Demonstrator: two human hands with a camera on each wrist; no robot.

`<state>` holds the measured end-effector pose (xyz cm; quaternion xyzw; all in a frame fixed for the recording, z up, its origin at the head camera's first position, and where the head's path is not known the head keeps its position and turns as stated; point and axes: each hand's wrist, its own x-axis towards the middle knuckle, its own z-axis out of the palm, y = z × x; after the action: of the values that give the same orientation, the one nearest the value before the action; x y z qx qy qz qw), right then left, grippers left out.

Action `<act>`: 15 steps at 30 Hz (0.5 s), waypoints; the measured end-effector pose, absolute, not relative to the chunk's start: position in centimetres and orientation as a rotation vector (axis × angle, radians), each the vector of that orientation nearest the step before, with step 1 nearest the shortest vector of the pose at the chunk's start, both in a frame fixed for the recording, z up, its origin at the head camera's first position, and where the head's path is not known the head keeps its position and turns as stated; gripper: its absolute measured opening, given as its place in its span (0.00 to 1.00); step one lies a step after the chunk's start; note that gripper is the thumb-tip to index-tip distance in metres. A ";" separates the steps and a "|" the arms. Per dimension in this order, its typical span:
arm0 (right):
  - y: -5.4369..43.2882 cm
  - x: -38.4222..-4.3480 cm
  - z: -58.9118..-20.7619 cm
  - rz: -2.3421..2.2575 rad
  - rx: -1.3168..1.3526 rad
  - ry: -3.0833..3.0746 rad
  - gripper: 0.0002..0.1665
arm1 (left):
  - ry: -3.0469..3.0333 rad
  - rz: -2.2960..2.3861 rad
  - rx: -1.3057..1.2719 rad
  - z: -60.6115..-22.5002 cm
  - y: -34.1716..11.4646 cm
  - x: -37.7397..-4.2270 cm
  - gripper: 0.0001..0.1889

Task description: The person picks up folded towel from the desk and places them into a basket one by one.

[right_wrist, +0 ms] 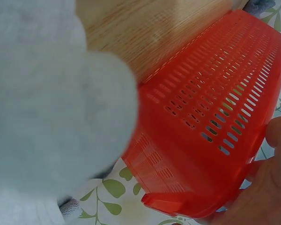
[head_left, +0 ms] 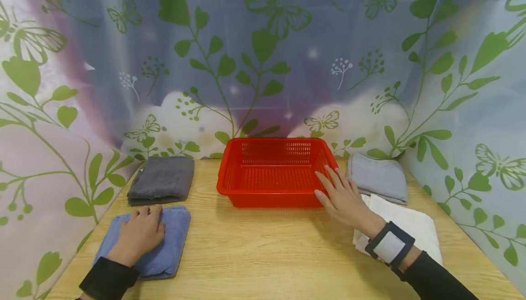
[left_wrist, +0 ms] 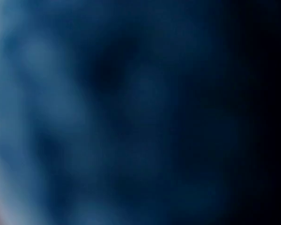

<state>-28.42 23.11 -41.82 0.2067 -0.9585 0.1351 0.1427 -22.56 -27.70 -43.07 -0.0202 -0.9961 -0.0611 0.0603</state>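
In the head view my left hand [head_left: 139, 236] lies over a folded blue towel [head_left: 172, 250] at the left, fingers bent down at its far part and gripping the cloth. The left wrist view is filled by a dark blue blur of cloth [left_wrist: 61, 103]. My right hand [head_left: 347, 202] reaches over the front right corner of a red perforated plastic basket [head_left: 271, 199], its fingers spread and fairly straight at the rim. From the right wrist, the basket wall [right_wrist: 201, 108] shows close up, with fingers [right_wrist: 276, 164] along its edge.
A folded dark grey towel [head_left: 162, 179] lies behind the blue one. At the right are a folded light grey towel [head_left: 378, 176] and a white towel [head_left: 411, 227], partly under my right forearm. A patterned curtain [head_left: 263, 53] encloses the wooden table [head_left: 255, 254].
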 end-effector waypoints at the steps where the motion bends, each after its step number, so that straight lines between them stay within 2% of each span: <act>1: 23.1 -28.5 -41.8 0.399 0.595 -2.768 0.36 | -3.042 -0.196 -0.031 -43.1 -27.9 -22.7 0.24; 7: 23.0 -28.6 -42.0 0.442 0.597 -2.788 0.35 | -3.216 -0.243 0.159 -43.4 -29.5 -23.3 0.31; 15: 23.1 -28.6 -42.0 0.439 0.621 -2.787 0.34 | -3.306 -0.322 0.215 -43.9 -30.7 -23.6 0.34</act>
<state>-28.63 23.06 -41.98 0.2131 -0.9571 0.1507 0.1261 -23.58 -30.74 -43.87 0.0642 -0.9889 -0.0963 -0.0932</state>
